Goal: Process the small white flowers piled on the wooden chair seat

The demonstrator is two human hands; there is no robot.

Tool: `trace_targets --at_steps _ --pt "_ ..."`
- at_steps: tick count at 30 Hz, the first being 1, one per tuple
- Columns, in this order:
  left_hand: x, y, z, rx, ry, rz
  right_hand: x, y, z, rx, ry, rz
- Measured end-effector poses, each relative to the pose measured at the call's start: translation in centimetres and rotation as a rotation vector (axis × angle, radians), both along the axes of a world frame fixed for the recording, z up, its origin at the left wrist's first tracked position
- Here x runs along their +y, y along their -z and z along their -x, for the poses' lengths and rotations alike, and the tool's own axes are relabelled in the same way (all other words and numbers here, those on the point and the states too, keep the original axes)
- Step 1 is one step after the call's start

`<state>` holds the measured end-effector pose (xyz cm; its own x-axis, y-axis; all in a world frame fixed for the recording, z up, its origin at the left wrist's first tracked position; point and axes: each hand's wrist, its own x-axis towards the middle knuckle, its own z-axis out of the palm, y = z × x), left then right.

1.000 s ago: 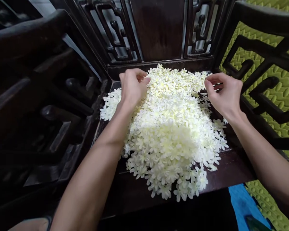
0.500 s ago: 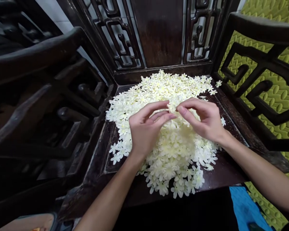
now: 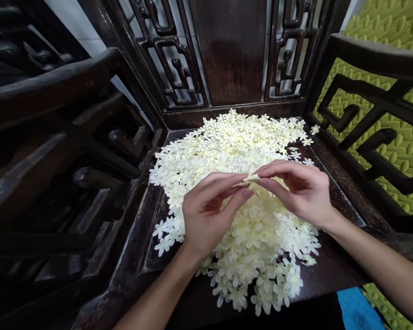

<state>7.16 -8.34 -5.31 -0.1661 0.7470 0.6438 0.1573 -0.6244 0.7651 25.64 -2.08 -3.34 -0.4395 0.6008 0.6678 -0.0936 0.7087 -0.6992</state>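
Observation:
A wide heap of small white flowers with pale yellow centres [image 3: 227, 137] covers much of the dark wooden chair seat. Above the middle of the heap, my left hand [image 3: 209, 206] pinches one side of a small white flower piece [image 3: 250, 179] between thumb and fingers. From the other side, my right hand [image 3: 296, 190] grips the same piece with thumb and forefinger. The fingertips of both hands nearly meet there, and they hide part of the piece.
Carved wooden armrests stand at the left [image 3: 55, 87] and right [image 3: 375, 50]. A tall chair back [image 3: 232, 55] rises behind the heap. Yellow-green textured material [image 3: 392, 27] shows at the right, blue cloth [image 3: 358, 309] at the lower right.
Both hands sit lower in the view, with the right hand a little further right. The flower piece between the fingertips now looks flatter and smaller. The whole view has shifted slightly.

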Motion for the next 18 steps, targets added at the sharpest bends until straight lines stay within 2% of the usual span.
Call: trace_targets --at_steps 3,7,10,13,18 --pt "-0.22 -0.19 -0.15 0.035 0.001 -0.023 -0.09 0.15 0.15 0.008 0.039 -0.034" --pt "-0.53 -0.08 -0.61 -0.048 0.074 0.040 -0.40 0.34 0.30 0.047 0.108 -0.017" --pt "-0.54 0.12 -0.74 -0.110 0.125 0.066 -0.56 0.31 0.45 0.081 0.057 0.061" --pt "-0.40 0.10 -0.51 -0.130 0.143 0.076 -0.66 0.09 0.55 0.084 0.023 0.055" --pt "-0.17 -0.10 -0.15 -0.048 0.069 0.028 -0.91 -0.16 0.42 0.058 -0.015 0.019"
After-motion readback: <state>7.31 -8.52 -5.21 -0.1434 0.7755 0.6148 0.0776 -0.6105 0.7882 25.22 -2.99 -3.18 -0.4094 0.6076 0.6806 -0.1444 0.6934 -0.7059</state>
